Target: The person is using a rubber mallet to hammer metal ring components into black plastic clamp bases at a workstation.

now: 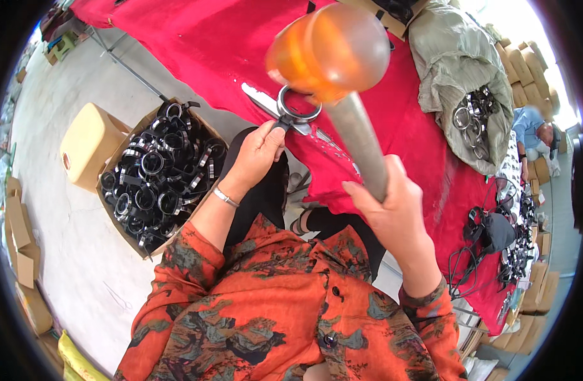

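In my left hand (256, 154) is the short black end of a ring-shaped part (302, 118), pinched between thumb and fingers. The part's round rim is black and silver, and it lies over a metal bar (258, 96) at the edge of the red-covered table. My right hand (393, 209) is wrapped round the grey handle of a mallet (329, 54). Its big amber, see-through head is raised above the table and looks slightly blurred. It covers part of the cloth behind the ring.
A cardboard box (127, 236) full of similar black rings stands at my left, beside a beige stool (85, 149). On the red cloth (424, 127), a grey-green sack (440, 57) of rings lies at the right. Cables and a black device (494, 233) are nearer. A person (529, 130) sits beyond.
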{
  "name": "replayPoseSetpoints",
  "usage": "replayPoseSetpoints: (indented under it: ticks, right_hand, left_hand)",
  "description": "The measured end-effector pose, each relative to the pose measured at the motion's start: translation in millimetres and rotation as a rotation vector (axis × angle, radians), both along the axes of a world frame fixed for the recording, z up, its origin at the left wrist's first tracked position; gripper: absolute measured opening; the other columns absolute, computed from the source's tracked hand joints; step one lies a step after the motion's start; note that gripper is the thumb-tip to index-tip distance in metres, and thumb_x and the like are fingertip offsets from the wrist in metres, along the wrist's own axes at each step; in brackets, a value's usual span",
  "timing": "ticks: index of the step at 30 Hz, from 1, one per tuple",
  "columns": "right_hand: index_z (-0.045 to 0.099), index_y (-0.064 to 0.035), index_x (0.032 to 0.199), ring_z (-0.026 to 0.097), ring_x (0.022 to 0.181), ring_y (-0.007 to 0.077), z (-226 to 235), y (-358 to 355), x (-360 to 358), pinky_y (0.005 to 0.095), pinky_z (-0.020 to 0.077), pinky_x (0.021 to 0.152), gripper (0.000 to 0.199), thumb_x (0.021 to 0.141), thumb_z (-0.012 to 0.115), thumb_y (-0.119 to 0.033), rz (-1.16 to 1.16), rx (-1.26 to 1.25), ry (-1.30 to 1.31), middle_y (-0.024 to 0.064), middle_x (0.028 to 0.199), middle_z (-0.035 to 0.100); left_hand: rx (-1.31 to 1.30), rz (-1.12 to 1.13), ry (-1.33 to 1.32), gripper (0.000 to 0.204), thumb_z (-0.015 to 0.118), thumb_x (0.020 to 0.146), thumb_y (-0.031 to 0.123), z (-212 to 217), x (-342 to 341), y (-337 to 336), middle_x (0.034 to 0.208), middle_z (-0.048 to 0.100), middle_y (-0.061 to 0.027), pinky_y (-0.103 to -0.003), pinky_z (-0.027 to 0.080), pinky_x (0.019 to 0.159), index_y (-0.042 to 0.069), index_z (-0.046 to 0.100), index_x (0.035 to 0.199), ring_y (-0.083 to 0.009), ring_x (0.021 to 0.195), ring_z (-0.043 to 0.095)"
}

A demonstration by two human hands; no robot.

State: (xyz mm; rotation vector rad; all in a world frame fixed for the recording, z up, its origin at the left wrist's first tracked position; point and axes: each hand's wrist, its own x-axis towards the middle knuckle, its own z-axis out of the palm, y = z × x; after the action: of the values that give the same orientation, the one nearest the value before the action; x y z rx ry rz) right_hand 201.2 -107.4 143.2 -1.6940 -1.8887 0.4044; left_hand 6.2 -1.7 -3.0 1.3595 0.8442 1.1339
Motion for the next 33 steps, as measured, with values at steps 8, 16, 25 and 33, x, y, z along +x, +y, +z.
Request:
replayPoseSetpoints:
  ticks: [8, 16, 25, 33]
  right_hand:
    - [0.046, 0.0038, 0.096, 0.060, 0.081, 0.0477, 25.9, 56.0, -4.6, 0.0514, 0.0470, 0.067, 0.038, 0.082, 0.067, -0.025, 0.079, -0.220, -0.130, 0.0310, 0.079, 0.060]
    - [0.051, -0.0011, 0.086, 0.049, 0.046, 0.0113, 25.1, 83.6, 20.1, 0.0292, 0.0385, 0.041, 0.032, 0.078, 0.070, -0.026, -0.095, -0.511, 0.017, 0.0025, 0.063, 0.051]
    - [0.049, -0.0038, 0.088, 0.046, 0.043, 0.0089, -6.9, 16.9, 27.3, 0.0251, 0.0376, 0.037, 0.024, 0.082, 0.068, -0.017, -0.291, -0.604, 0.380, -0.0009, 0.060, 0.047]
    - [0.049, -0.0053, 0.081, 0.041, 0.043, 0.0065, -22.2, 1.3, 63.7, 0.0233, 0.0308, 0.039, 0.024, 0.080, 0.069, -0.019, -0.195, -0.460, 0.150, -0.0020, 0.057, 0.044]
  left_hand:
    - [0.021, 0.081, 0.082, 0.029, 0.044, 0.099, 0.024, 0.2, -0.4, 1.2, 0.066, 0.047, -0.0012, -0.025, 0.039, 0.056, 0.004, 0.048, 0.079, -0.0099, 0.059, 0.045]
    - [0.001, 0.059, 0.101, 0.028, 0.046, 0.097, 0.025, -6.7, -0.6, 3.3, 0.066, 0.047, 0.0000, -0.025, 0.038, 0.056, 0.005, 0.049, 0.079, -0.0092, 0.059, 0.044]
    - [0.116, 0.073, 0.051, 0.025, 0.048, 0.096, 0.026, -16.7, 4.5, 4.4, 0.066, 0.047, 0.0011, -0.026, 0.039, 0.057, 0.005, 0.050, 0.082, -0.0089, 0.061, 0.045]
    - [-0.073, 0.613, 0.252, 0.026, 0.051, 0.093, 0.025, -38.9, -87.2, -80.2, 0.066, 0.057, -0.0111, -0.033, 0.046, 0.056, 0.003, 0.052, 0.080, -0.0201, 0.059, 0.059]
